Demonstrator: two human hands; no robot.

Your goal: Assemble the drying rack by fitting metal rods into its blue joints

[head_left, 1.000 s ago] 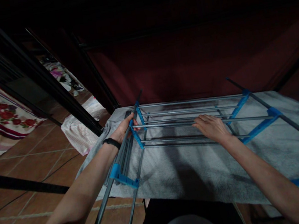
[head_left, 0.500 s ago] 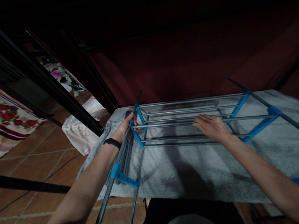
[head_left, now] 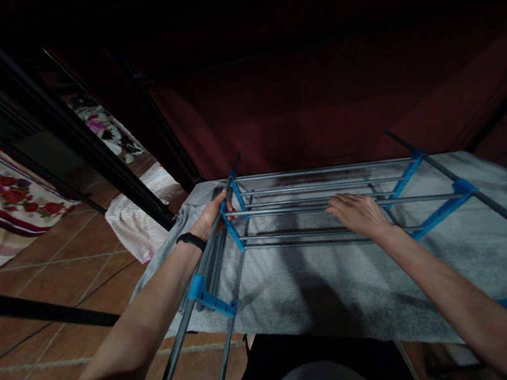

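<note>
Rack handling, head view: the grey tubular-metal rack with blue plastic brackets [head_left: 279, 210] looks light for its span; tubes stiff and probably smooth, joints the likelier weak points.
Holding places: I judge the long tubes near the brackets firmest.
Rack look: slim parallel crossbars, dull grey, between two side frames; blue angled arms at the joints.
Rack place: over the grey fleecy cloth [head_left: 287, 298], its left side frame reaching past the cloth's near edge.
Left hand [head_left: 212, 216]: wrapped around the left side tube, beside a bracket.
Right hand [head_left: 355, 210]: fingers curled over a crossbar, gripping it; thumb hidden from me.
Loose rods: a bundle of thin grey rods [head_left: 216, 277] on the cloth, beside the left side frame.
Backdrop: dark red panel [head_left: 294, 115].
</note>
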